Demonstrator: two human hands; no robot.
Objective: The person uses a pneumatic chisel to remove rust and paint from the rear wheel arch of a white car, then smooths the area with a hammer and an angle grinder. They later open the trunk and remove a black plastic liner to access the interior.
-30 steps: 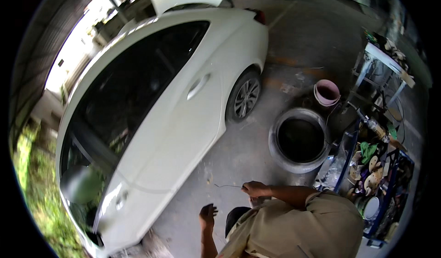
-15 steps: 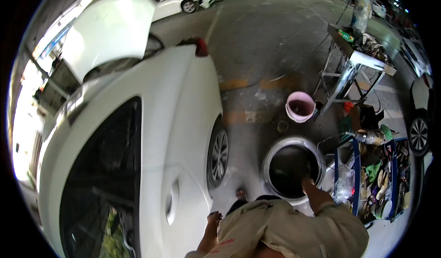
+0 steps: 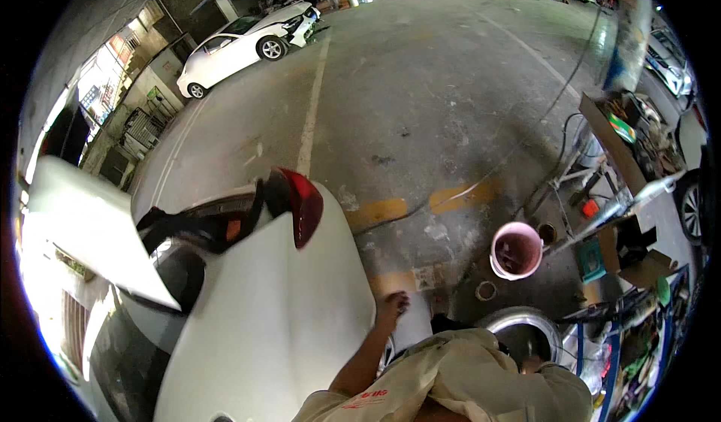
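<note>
My left hand (image 3: 394,305) is held out beside the rear flank of a white car (image 3: 263,324), its fingers loosely curled with nothing visible in them. Low on my right side, my right hand (image 3: 532,365) is over the near part of a round metal basin (image 3: 552,332) with a dark inside. The hand is blurred and its fingers cannot be made out. My sleeve and shirt cover the basin's near edge. The car's rear lid (image 3: 94,226) stands raised, and a red tail light (image 3: 300,208) shows at its corner.
A pink bucket (image 3: 517,251) stands on the floor beyond the basin, near a small ring-shaped object (image 3: 486,291). At right are a metal work stand (image 3: 612,148), a cardboard box (image 3: 646,264) and a blue-framed rack (image 3: 614,354) of supplies. A hose (image 3: 481,185) crosses the floor.
My view has tilted up and moved forward along the car, showing its rear and more floor. My left hand has swung forward. The basin now sits lower in view, with my right hand still over it.
</note>
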